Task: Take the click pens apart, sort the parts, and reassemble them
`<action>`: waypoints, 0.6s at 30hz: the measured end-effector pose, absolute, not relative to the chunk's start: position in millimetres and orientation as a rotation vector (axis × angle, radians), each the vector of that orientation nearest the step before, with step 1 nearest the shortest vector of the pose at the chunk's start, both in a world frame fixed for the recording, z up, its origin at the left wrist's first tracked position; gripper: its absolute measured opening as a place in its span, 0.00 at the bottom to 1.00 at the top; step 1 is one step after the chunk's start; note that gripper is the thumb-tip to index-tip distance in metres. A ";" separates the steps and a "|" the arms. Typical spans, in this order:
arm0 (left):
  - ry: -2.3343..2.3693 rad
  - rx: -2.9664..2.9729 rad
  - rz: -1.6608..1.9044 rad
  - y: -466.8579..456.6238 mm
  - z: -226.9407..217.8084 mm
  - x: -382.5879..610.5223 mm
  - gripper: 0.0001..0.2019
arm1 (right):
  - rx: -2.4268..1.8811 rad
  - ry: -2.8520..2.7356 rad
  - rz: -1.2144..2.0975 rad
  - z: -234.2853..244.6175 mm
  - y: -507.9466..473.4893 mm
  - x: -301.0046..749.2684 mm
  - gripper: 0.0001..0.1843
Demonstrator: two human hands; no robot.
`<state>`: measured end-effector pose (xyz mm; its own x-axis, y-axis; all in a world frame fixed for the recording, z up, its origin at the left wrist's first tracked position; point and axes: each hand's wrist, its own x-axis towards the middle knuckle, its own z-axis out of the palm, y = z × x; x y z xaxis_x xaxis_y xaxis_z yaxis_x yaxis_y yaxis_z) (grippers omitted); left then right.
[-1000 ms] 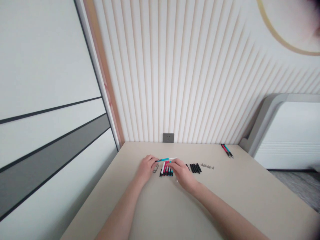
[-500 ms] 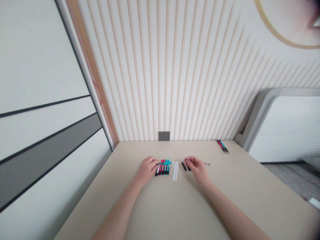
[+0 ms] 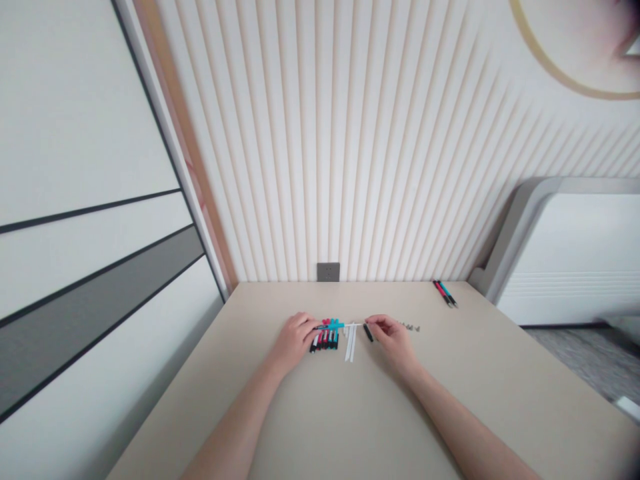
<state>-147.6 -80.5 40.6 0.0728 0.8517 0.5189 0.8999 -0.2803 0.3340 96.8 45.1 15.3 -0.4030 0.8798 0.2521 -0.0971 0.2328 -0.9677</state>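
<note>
Beige tabletop (image 3: 350,413) | slim teal-and-white pen (image 3: 340,325) held level, clear of row of red-and-black pens (image 3: 325,342) | fingers of left hand (image 3: 295,343) and right hand (image 3: 393,337) pinched on its ends

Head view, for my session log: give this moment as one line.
left hand: on row of pink-and-teal pens | right hand: beside black pen barrel | white plastic sticks: between hands

A plain beige worktop (image 3: 350,413) stands against a wall of cream fluted panelling (image 3: 325,133) with a small grey socket (image 3: 328,272). To the left are white cabinet doors (image 3: 90,120) with dark stripes. A gold-rimmed circle (image 3: 575,47) sits high up, and a grey-framed white panel (image 3: 570,260) rises beyond, above a grey floor (image 3: 575,360).
</note>
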 end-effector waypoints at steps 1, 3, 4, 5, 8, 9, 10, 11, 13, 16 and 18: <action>-1.837 -2.247 -0.996 -80.5 40.7 -147.4 0.10 | -0.760 -1.587 1.323 14.8 45.7 97.0 0.21; -1.833 -2.250 -1.006 -80.5 40.6 -147.2 0.10 | -0.760 -1.599 1.316 14.3 46.2 96.9 0.21; -1.830 -2.252 -1.012 -80.5 40.5 -147.2 0.09 | -0.756 -1.604 1.315 14.2 46.1 96.5 0.21; -1.827 -2.256 -1.019 -80.4 40.5 -147.2 0.09 | -0.751 -1.609 1.314 14.1 45.8 96.0 0.21; -1.820 -2.260 -1.039 -80.4 40.3 -147.4 0.10 | -0.749 -1.619 1.310 14.0 44.8 94.9 0.20; -1.821 -2.261 -1.042 -80.4 40.3 -147.5 0.10 | -0.750 -1.620 1.312 14.0 44.6 94.8 0.20; -1.824 -2.258 -1.046 -80.4 40.3 -147.5 0.10 | -0.749 -1.621 1.316 14.1 44.5 94.9 0.20; -1.827 -2.257 -1.048 -80.4 40.3 -147.4 0.10 | -0.746 -1.622 1.321 14.2 44.4 95.0 0.20; -1.833 -2.254 -1.057 -80.4 40.4 -147.2 0.10 | -0.737 -1.623 1.332 14.8 44.4 95.3 0.20; -1.838 -2.246 -1.098 -80.5 40.7 -146.5 0.10 | -0.724 -1.627 1.343 16.5 43.7 96.0 0.21; -1.845 -2.237 -1.124 -80.7 41.0 -146.2 0.10 | -0.730 -1.641 1.326 18.3 42.5 96.7 0.22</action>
<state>-146.2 -80.7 41.0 0.0348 0.8418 0.5387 0.8647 -0.2956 0.4060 96.7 42.5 18.3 -0.4419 0.8566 0.2663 -0.0807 0.2577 -0.9629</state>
